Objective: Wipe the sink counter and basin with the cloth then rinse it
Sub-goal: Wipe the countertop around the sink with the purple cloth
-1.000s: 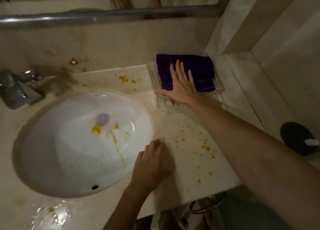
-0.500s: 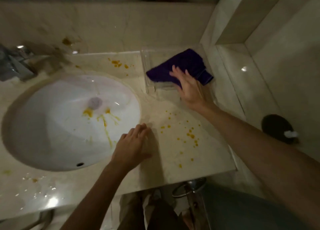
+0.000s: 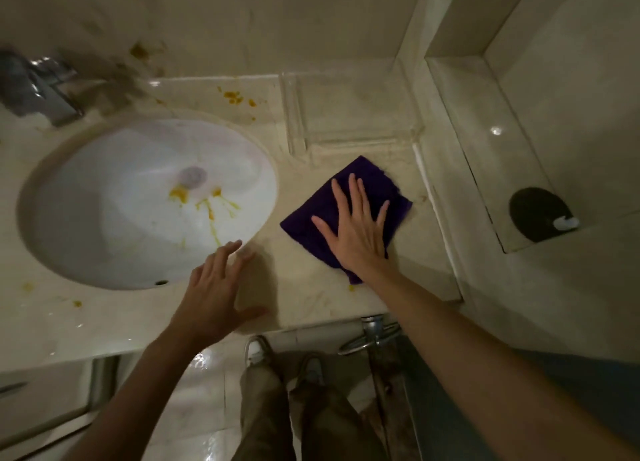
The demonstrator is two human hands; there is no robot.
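At the far left a chrome faucet (image 3: 38, 86) stands blurred at the back of the marble counter (image 3: 311, 304). Beside it the white oval basin (image 3: 104, 225) is sunk into the counter, with yellow-orange streaks (image 3: 207, 207) running down from near its drain (image 3: 192, 175). Smaller yellow spots lie on the counter in front of the basin's left side, and more spatter (image 3: 233, 96) marks the counter behind the basin.

The left hand (image 3: 216, 294) rests on the counter at the basin's front right rim, fingers spread and holding nothing. To its right, the purple cloth (image 3: 367, 183) lies flat on the counter, just in front of a clear empty tray (image 3: 294, 121). The right hand (image 3: 356, 228) presses flat on the cloth, palm down, fingers spread wide. One yellow spot (image 3: 351, 288) shows just beside the cloth's near corner.

Farther right, on a lower ledge (image 3: 485, 155), sits a dark round object (image 3: 533, 214); I cannot tell what it is.
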